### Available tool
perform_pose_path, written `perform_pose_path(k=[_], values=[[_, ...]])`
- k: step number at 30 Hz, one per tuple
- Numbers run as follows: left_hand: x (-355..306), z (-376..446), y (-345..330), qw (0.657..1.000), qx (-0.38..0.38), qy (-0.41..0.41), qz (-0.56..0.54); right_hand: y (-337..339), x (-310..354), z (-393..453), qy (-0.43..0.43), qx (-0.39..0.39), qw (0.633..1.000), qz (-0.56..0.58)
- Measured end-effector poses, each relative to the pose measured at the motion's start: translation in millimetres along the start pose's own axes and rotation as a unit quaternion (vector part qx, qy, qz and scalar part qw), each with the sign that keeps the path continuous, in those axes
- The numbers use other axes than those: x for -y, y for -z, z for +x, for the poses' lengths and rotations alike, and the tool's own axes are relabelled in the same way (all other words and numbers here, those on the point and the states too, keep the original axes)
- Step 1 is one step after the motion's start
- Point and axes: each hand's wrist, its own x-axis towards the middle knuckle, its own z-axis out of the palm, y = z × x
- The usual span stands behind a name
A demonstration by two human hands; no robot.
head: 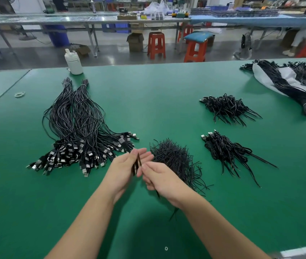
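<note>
My left hand [124, 171] and right hand [160, 179] meet over the green table [157, 101], just in front of a loose pile of short black ties [174, 159]. A few black ties [136, 164] lie across my left palm, held between its thumb and fingers. My right thumb touches them, and my right hand's curled fingers grip more ties, whose ends [174, 213] stick out below the wrist. Left of my hands lies a large bundle of long black USB cables [81, 128], plugs toward me.
Two piles of coiled, tied cables [227, 107] [228, 152] lie to the right. Another cable bundle rests on a white sheet [271, 79] at the far right. A white bottle [74, 62] and rubber bands [20, 94] sit at the far left. Benches and red stools stand beyond.
</note>
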Motion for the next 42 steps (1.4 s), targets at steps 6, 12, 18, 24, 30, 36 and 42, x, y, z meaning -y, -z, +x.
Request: perform_pose_path(k=[6, 12, 18, 24, 30, 36, 42], values=[[-20.8, 1.1, -17.1, 0.985, -0.005, -0.028, -0.171, 11.2, 6.8, 2.3, 0.022, -0.056, 0.975, -0.215], [-21.0, 1.1, -28.8, 0.985, 0.01, -0.039, -0.166, 16.0, 11.4, 4.7, 0.05, -0.025, 0.997, -0.052], [-15.6, -7.1, -35.4, 0.988, 0.076, 0.0, -0.135, 18.5, -1.3, 2.1, 0.106, -0.066, 0.992, -0.035], [-26.8, -19.9, -17.8, 0.972, 0.225, 0.057, 0.022, 17.8, -16.5, -9.1, 0.132, -0.069, 0.98, -0.13], [-24.0, -23.6, -16.3, 0.964, 0.256, 0.048, 0.06, 20.5, -16.4, -15.7, 0.105, -0.098, 0.974, -0.174], [-14.1, -28.6, -13.7, 0.962, 0.074, -0.018, 0.261, 35.7, -13.5, -22.5, 0.127, -0.108, 0.915, -0.366], [-3.3, -25.7, -26.0, 0.951, -0.013, -0.028, 0.307, 29.6, -18.3, -20.9, 0.092, -0.087, 0.872, -0.472]])
